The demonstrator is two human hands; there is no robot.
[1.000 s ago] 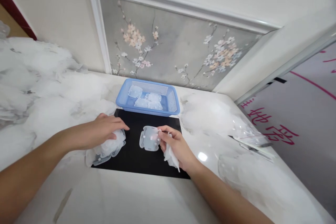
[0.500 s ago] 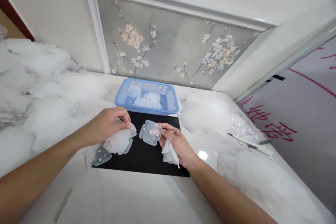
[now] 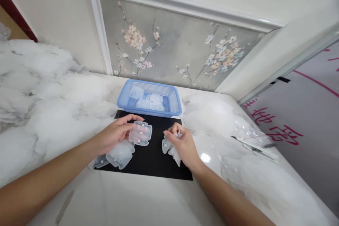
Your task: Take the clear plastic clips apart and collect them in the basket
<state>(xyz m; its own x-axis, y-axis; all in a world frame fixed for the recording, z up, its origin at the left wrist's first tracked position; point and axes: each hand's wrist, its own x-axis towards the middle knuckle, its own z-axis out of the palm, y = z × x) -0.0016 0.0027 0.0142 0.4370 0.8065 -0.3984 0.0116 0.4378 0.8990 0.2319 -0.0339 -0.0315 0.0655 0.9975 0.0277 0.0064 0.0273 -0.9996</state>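
White marbled tabletop (image 3: 127, 201), and a flat black mat (image 3: 153, 164) is sitting there, probably for contrast. Left hand (image 3: 116, 134) is pinching a translucent squarish plastic piece (image 3: 141, 135) over it; right hand (image 3: 183, 144), apart, is clutching a crumpled white cloth-like wad (image 3: 174, 154).

free mat (image 3: 153, 159) between hands (image 3: 115, 135) (image 3: 184, 144), basket (image 3: 149, 112) behind

We see a pale counter (image 3: 87, 199) with a glossy surface and grey veining. At its middle we note a black mat (image 3: 156, 166) lying flat, with a blue basket (image 3: 148, 113) just beyond its far edge. We find a broad heap of translucent white pieces (image 3: 45, 88) at left, and at right a far pile (image 3: 214, 114), a slender object (image 3: 253, 148) and a nearer, blurred pile (image 3: 251, 178).
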